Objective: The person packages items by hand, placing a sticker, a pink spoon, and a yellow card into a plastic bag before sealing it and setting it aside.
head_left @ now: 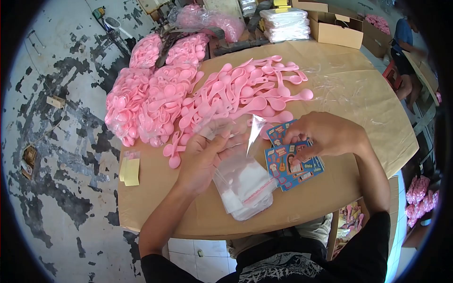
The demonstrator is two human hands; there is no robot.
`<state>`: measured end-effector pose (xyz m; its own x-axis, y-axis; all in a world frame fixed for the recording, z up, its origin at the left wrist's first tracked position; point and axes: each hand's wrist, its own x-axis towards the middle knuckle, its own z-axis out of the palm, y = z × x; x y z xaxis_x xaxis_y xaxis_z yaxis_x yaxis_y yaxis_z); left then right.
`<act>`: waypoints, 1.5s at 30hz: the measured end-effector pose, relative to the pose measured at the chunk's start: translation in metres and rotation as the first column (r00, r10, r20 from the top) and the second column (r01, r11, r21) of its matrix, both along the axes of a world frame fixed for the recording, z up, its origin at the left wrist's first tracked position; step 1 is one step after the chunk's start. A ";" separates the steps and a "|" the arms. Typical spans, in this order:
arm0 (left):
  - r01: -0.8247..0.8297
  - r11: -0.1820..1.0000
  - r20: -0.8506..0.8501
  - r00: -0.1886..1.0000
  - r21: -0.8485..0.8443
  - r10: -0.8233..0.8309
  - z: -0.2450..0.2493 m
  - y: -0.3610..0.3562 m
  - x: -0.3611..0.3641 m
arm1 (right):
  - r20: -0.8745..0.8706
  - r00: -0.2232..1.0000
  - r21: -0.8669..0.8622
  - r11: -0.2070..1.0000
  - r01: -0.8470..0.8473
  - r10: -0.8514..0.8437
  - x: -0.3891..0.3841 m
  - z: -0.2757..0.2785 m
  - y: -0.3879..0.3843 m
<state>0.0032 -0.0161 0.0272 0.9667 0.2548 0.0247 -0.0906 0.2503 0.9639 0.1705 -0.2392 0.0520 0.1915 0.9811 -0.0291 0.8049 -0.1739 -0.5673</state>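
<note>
My left hand [204, 158] is closed on a clear plastic bag [255, 132], held up above the table with light glinting off it. Just below it lies a stack of similar clear bags [250, 188], each with a reddish strip near the edge. On the right, my right hand [332, 134] curls over a loose pile of blue printed cards [293, 172]. Its thumb and fingers pinch at an upper printed card [276, 135]; the exact grip is partly hidden. Beyond both hands spreads a heap of pink plastic spoons [236, 89].
Bags packed with pink spoons [163, 96] stand at the left. Yellow slips [130, 170] lie near the table's left edge. At the back are stacked clear packs [285, 23] and a cardboard box [336, 30]. Another person [405, 52] sits at far right.
</note>
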 end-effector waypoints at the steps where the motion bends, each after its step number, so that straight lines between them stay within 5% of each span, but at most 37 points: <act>1: -0.010 1.000 -0.017 1.000 -0.006 0.010 -0.005 -0.001 -0.002 | -0.046 0.999 0.014 1.000 0.021 -0.020 0.002 -0.002 0.001; 4: 0.090 0.982 0.018 0.996 -0.165 -0.089 -0.010 0.001 0.001 | -0.129 0.987 0.000 0.995 0.096 -0.095 0.006 0.000 0.005; 6: 0.074 0.990 0.012 0.997 -0.122 -0.073 -0.012 -0.004 0.000 | -0.112 0.982 -0.050 0.988 0.149 -0.154 0.003 0.004 0.009; 9: 0.038 0.998 0.004 0.999 -0.045 -0.037 -0.015 -0.004 -0.001 | -0.200 0.976 0.190 0.974 0.122 -0.083 0.010 -0.014 0.013; 12: -0.047 0.999 0.045 0.998 -0.005 0.047 -0.015 -0.001 -0.004 | -0.382 0.877 0.130 0.923 0.363 -0.292 -0.004 0.005 0.015; 16: -0.202 0.976 0.101 0.973 -0.076 0.209 -0.008 0.000 -0.003 | -0.406 0.885 0.147 0.940 0.308 -0.227 -0.015 0.003 0.021; 19: -0.259 0.958 0.089 0.959 -0.120 0.271 -0.003 -0.007 -0.003 | -0.487 0.870 0.376 0.879 0.294 -0.083 -0.024 -0.018 0.033; 23: -0.205 0.971 0.112 0.969 -0.123 0.218 -0.006 -0.013 -0.004 | -0.427 0.895 0.437 0.838 0.327 -0.126 -0.046 -0.028 0.041; 30: -0.182 0.970 0.177 0.962 -0.163 0.210 -0.002 -0.016 -0.007 | -0.438 0.884 0.400 0.846 0.353 -0.161 -0.045 -0.032 0.039; 33: -0.162 0.979 0.173 0.968 -0.122 0.182 -0.005 -0.012 -0.006 | -0.571 0.807 0.360 0.838 0.410 -0.150 -0.050 -0.029 0.040; 45: -0.127 0.991 0.221 0.966 -0.051 0.135 -0.003 -0.017 -0.008 | -0.546 0.832 0.214 0.943 0.256 -0.102 -0.058 -0.008 0.029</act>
